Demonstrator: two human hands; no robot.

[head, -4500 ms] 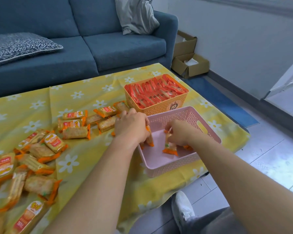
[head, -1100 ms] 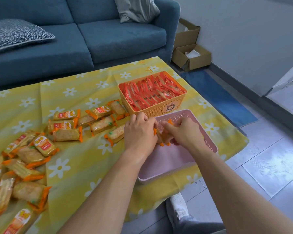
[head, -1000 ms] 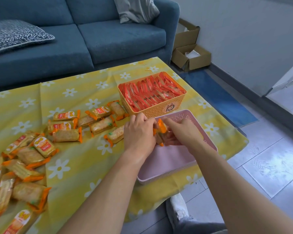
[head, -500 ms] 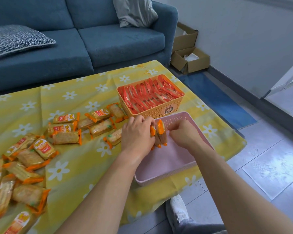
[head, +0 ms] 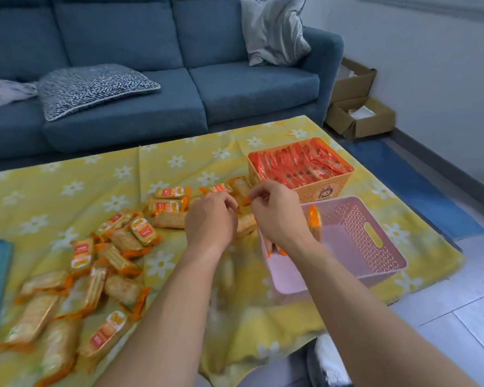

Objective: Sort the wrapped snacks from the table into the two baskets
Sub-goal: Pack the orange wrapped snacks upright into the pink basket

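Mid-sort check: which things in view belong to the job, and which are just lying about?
Job: loose orange-wrapped cracker packs on the yellow flowered tablecloth; orange plastic basket of red-wrapped snacks; pink perforated plastic basket holding a few upright packs.
Lying about: blue fabric sofa; grey patterned cushion; plain grey pillow; open brown cardboard boxes; blue floor mat.

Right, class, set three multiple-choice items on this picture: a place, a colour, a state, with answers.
1. Where does the orange basket stand?
A. Beyond the pink basket, nearer the sofa.
B. Inside the pink basket.
C. On the floor.
2. What colour is the tablecloth?
A. Blue.
B. Yellow with white flowers.
C. Red.
3. How full is the orange basket?
A. Empty.
B. Half full.
C. Packed with red-wrapped snacks.
1 A: it sits behind the pink one, on the sofa's side.
2 B: white daisies on yellow cloth.
3 C: wrappers fill it to the rim.
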